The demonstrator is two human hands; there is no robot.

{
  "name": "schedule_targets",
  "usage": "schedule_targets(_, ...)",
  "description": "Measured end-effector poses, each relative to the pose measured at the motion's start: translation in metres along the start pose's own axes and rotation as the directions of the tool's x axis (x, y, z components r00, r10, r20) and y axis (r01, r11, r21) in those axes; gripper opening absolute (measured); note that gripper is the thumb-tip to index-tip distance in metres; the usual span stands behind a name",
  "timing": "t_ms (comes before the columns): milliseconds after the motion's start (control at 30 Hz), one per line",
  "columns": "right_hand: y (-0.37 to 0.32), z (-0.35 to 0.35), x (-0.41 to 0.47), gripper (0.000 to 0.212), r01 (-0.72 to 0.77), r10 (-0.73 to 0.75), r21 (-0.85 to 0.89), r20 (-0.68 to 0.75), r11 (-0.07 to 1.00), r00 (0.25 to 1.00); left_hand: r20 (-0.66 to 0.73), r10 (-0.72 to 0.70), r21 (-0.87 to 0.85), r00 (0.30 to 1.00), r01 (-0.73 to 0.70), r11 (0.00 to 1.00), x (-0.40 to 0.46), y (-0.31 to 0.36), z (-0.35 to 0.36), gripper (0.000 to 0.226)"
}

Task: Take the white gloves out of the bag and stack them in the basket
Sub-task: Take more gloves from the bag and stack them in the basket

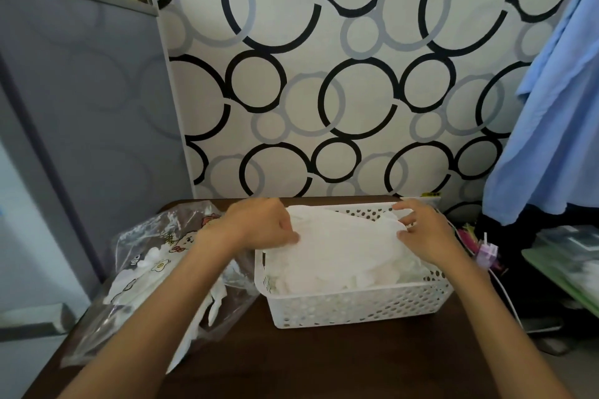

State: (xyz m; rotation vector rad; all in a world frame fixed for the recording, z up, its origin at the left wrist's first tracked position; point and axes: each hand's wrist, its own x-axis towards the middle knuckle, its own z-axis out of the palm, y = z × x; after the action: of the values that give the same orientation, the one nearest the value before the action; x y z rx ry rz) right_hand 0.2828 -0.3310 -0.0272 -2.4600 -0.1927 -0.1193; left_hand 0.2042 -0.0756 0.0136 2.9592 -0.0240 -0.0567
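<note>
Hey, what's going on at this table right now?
A person is laying a white glove over the pile in the white basket on the dark table. The left hand pinches the glove's left edge and the right hand holds its right edge. The clear printed bag lies to the basket's left, with more white gloves still inside.

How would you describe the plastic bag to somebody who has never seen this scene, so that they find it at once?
Look at the dark wooden table under the wall with circles. Left of the white perforated basket lies the bag, crumpled on the table's left edge. Only it is clear plastic with cartoon prints, and white gloves show through it.
</note>
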Motion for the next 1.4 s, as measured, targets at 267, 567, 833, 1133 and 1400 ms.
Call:
schedule_targets(267, -0.006, -0.014, -0.010, 0.048, 0.078, -0.078, -0.015, -0.005, 0.997, 0.997, -0.184, -0.029, -0.078, 0.983, 0.015, 0.997, -0.005, -0.030, -0.019, 0.037)
schedule_targets(567, -0.019, -0.018, -0.004, 0.068, 0.187, 0.062, -0.420, 0.512, 0.888, 0.857, 0.237, 0.156, 0.196, 0.959, -0.204, 0.959, -0.001, 0.003, 0.034, 0.086)
schedule_targets(833, -0.045, -0.030, -0.027, 0.059, 0.208, -0.075, -0.466, 0.288, 0.860, 0.955, -0.057, 0.008, -0.166, 0.998, -0.017, 0.986, -0.077, -0.081, -0.009, 0.068)
schedule_targets(1133, -0.179, 0.063, -0.151, 0.024, 0.551, -0.507, -0.064, 0.317, 0.832, 0.802, -0.110, -0.293, -0.176, 0.950, 0.271, 0.946, -0.131, -0.131, 0.040, 0.007)
schedule_targets(1400, -0.184, 0.135, -0.144, 0.026, 0.466, -0.281, -0.421, 0.430, 0.778, 0.858, -0.290, -0.385, -0.282, 0.876, 0.306, 0.909, -0.122, -0.122, 0.050, 0.018)
